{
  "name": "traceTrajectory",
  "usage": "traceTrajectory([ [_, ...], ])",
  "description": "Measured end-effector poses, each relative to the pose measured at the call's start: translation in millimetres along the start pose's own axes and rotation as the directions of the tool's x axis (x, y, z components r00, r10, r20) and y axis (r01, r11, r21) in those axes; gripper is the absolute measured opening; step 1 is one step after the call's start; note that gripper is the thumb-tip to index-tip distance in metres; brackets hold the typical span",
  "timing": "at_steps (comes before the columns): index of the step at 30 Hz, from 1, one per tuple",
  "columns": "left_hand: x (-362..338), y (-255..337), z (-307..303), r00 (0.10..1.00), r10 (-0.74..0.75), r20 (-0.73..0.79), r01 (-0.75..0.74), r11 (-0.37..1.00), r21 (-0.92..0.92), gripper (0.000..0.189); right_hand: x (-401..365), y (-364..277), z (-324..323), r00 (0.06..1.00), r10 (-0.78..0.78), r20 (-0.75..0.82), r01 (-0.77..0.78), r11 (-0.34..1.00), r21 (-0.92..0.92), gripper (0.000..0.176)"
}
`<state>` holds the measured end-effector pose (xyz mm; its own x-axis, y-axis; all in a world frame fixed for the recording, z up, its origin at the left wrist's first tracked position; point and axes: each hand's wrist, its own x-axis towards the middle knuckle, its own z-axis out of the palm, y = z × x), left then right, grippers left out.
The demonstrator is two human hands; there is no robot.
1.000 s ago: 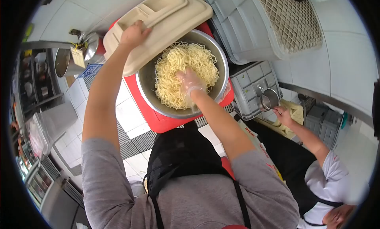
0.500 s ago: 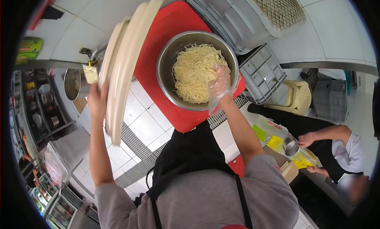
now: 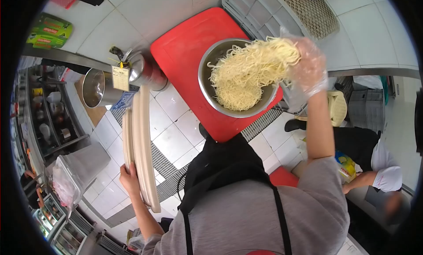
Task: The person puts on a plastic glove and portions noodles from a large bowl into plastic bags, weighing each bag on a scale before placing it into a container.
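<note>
Red surface (image 3: 185, 48) bears a metal bowl (image 3: 269, 95) near grey crates (image 3: 251, 11), right hand (image 3: 308, 69) closed on noodles (image 3: 240, 85), left hand (image 3: 129, 179) gripping beige trays (image 3: 143, 145).

Right hand (image 3: 308, 65): fingertips hidden in the noodles (image 3: 240, 74), outline softened by the clear glove (image 3: 325, 81). Bowl (image 3: 199, 78): right rim partly covered. Hanging tag (image 3: 120, 78): writing too small to read. Mesh panel (image 3: 308, 12): cut off at top edge. Second person (image 3: 390, 158): head blurred (one forearm runs partly behind the grey sleeve (image 3: 321, 180), hand unclear)
</note>
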<state>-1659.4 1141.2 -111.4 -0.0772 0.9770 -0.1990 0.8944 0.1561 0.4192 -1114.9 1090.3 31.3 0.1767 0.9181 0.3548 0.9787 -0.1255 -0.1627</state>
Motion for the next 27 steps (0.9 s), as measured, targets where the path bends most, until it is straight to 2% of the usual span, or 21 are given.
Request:
traceTrajectory([
  [1, -4.1, -7.7, -1.3, 0.999, -0.033, 0.005, 0.033, 0.999, 0.008, 0.033, 5.6, -5.4, -8.4, 0.991, -0.047, 0.125, 0.085, 0.943, -0.322, 0.046],
  [2, -8.5, -14.2, -2.7, 0.999, -0.053, 0.008, 0.053, 0.999, -0.002, 0.034, 12.7, -7.4, -10.1, 0.997, -0.044, 0.064, 0.058, 0.967, -0.249, 0.033],
  [3, -12.2, -20.5, -3.7, 0.997, -0.072, 0.01, 0.072, 0.997, -0.014, 0.034, 16.2, -2.4, -3.5, 0.997, -0.041, 0.063, 0.055, 0.967, -0.249, 0.033],
  [5, -19.6, -34.0, -3.4, 0.995, -0.098, 0.001, 0.098, 0.995, -0.032, 0.035, 12.0, 17.3, 21.1, 0.966, -0.233, 0.115, 0.259, 0.902, -0.345, 0.034],
  [6, -22.5, -40.0, -2.5, 0.992, -0.126, -0.01, 0.126, 0.991, -0.052, 0.035, 3.4, 24.4, 38.1, 0.981, -0.076, 0.177, 0.123, 0.953, -0.277, 0.035],
  [7, -25.5, -45.5, -1.6, 0.992, -0.126, -0.01, 0.125, 0.991, -0.053, 0.035, -0.3, 22.4, 45.9, 0.981, -0.076, 0.176, 0.124, 0.953, -0.278, 0.035],
  [9, -29.6, -54.1, -0.1, 0.988, -0.152, -0.011, 0.151, 0.986, -0.076, 0.036, -3.4, 17.1, 61.7, 0.926, 0.159, 0.342, -0.125, 0.985, -0.12, 0.034],
  [10, -31.4, -56.6, 0.3, 0.988, -0.153, -0.012, 0.152, 0.986, -0.075, 0.036, -8.3, 28.5, 84.4, 0.926, 0.159, 0.343, -0.125, 0.985, -0.119, 0.034],
  [11, -32.8, -58.5, 0.3, 0.986, -0.165, -0.007, 0.164, 0.984, -0.067, 0.036, -13.2, 47.6, 115.7, 0.877, 0.257, 0.406, -0.339, 0.93, 0.142, 0.036],
  [12, -33.5, -59.5, 0.1, 0.985, -0.175, 0.0, 0.174, 0.983, -0.058, 0.036, -17.1, 58.4, 132.1, 0.808, 0.325, 0.491, -0.532, 0.762, 0.371, 0.038],
  [13, -33.9, -59.8, -0.5, 0.985, -0.172, 0.003, 0.172, 0.984, -0.055, 0.036, -15.2, 49.3, 134.3, 0.806, 0.329, 0.492, -0.536, 0.759, 0.37, 0.038],
  [14, -34.2, -58.4, -1.5, 0.985, -0.172, 0.002, 0.172, 0.984, -0.049, 0.035, -11.4, 34.3, 140.5, 0.646, 0.34, 0.683, -0.531, 0.843, 0.084, 0.047],
  [15, -34.7, -56.5, -2.5, 0.985, -0.173, -0.001, 0.173, 0.984, -0.044, 0.035, -10.9, 21.9, 143.9, 0.438, 0.388, 0.811, -0.429, 0.883, -0.192, 0.058],
  [17, -36.1, -49.4, -4.8, 0.989, -0.148, -0.007, 0.148, 0.988, -0.044, 0.034, -66.3, 18.5, 202.6, 0.468, 0.469, 0.749, -0.467, 0.851, -0.241, 0.069],
  [19, -36.4, -38.3, -7.2, 0.992, -0.122, -0.016, 0.121, 0.991, -0.052, 0.033, -89.8, -11.3, 222.5, 0.372, 0.616, 0.695, -0.6, 0.731, -0.326, 0.073],
  [20, -35.5, -32.4, -8.6, 0.992, -0.125, 0.011, 0.125, 0.99, -0.072, 0.033, -115.6, 15.4, 275.7, 0.413, 0.663, 0.625, -0.772, 0.619, -0.146, 0.071],
  [21, -35.0, -28.6, -10.3, 0.991, -0.127, 0.04, 0.13, 0.988, -0.087, 0.032, -141.3, 42.2, 328.6, 0.451, 0.704, 0.549, -0.871, 0.481, 0.099, 0.068],
  [22, -34.4, -22.8, -9.6, 0.994, -0.11, 0.026, 0.112, 0.99, -0.089, 0.031, -165.2, 67.2, 378.4, 0.485, 0.739, 0.468, -0.871, 0.355, 0.341, 0.066],
  [25, -29.9, -14.5, -4.4, 0.995, -0.083, 0.063, 0.088, 0.992, -0.094, 0.031, -91.0, 47.3, 225.5, 0.551, 0.561, 0.618, -0.809, 0.541, 0.231, 0.064],
  [26, -28.2, -11.9, -0.5, 0.996, -0.07, 0.048, 0.076, 0.987, -0.141, 0.031, -95.8, 62.8, 232.4, 0.691, 0.496, 0.526, -0.694, 0.66, 0.289, 0.048],
  [27, -25.7, -10.7, 2.5, 0.997, -0.068, 0.049, 0.074, 0.987, -0.144, 0.031, -90.9, 60.2, 216.2, 0.691, 0.498, 0.524, -0.693, 0.661, 0.288, 0.048],
])
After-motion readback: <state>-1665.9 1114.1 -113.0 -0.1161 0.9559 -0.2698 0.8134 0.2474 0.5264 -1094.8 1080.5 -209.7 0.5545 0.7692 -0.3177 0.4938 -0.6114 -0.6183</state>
